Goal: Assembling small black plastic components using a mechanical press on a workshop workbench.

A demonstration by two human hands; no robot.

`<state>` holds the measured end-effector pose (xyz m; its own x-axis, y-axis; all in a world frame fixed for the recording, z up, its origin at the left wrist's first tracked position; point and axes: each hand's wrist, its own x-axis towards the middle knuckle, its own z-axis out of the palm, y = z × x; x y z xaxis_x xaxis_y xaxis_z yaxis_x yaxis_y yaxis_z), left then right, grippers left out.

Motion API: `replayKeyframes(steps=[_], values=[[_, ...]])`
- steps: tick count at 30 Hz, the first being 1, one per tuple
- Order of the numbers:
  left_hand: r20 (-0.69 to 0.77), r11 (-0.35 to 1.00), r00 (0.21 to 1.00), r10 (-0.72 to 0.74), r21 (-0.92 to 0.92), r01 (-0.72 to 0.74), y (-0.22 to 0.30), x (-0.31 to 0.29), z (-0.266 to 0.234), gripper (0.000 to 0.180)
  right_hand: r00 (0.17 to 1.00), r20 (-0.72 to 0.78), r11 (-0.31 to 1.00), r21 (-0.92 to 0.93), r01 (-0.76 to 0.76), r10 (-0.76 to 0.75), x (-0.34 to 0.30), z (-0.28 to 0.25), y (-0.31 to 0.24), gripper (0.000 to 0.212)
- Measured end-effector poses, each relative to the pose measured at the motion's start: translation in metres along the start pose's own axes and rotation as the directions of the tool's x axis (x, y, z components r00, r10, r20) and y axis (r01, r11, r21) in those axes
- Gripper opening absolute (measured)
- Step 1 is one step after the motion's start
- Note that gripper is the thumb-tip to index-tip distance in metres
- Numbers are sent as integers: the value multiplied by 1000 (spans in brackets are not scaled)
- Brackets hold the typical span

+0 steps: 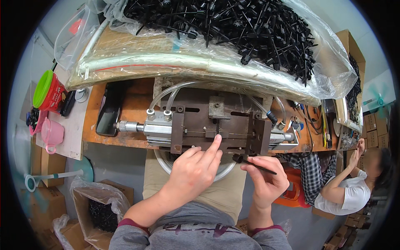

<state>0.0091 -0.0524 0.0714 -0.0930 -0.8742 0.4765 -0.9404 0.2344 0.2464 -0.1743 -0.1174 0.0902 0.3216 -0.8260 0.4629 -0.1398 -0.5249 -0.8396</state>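
Note:
My left hand [195,168] reaches over a dark metal jig [196,143], index finger stretched out. Its fingertip touches or hovers just over the lower end of a thin black plastic piece [217,126] seated at the jig's middle, below a small metal block [217,106]. The other fingers are loosely bent and hold nothing. Between thumb and fingers, my right hand [268,180] pinches a black plastic stem with a wider knobbed head [238,158]. That head points left, near the jig's front edge, and the stem slants down to the right.
Air cylinders [158,131] with clear hoses flank the jig on the wooden bench [93,131]. A plastic-lined tray [137,64] heaped with black parts [250,29] stands behind. A phone [110,110], pink cup [53,132] and red tub [51,91] lie left. Another person [346,187] sits right.

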Motion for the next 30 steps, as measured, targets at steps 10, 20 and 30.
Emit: replayKeyframes(steps=[10,20,30], values=[[21,999,999,-36,-5,37,-1,4,-1,21,883,180,750,471,-465,434,6,-2,-1,7],[-53,811,998,-47,-585,7,8,-3,-27,33,818,274,625,537,-566,505,4,9,5,9],[-139,801,990,-21,-595,-67,13,-9,-19,28,842,298,610,586,-534,450,1,21,7,7]])
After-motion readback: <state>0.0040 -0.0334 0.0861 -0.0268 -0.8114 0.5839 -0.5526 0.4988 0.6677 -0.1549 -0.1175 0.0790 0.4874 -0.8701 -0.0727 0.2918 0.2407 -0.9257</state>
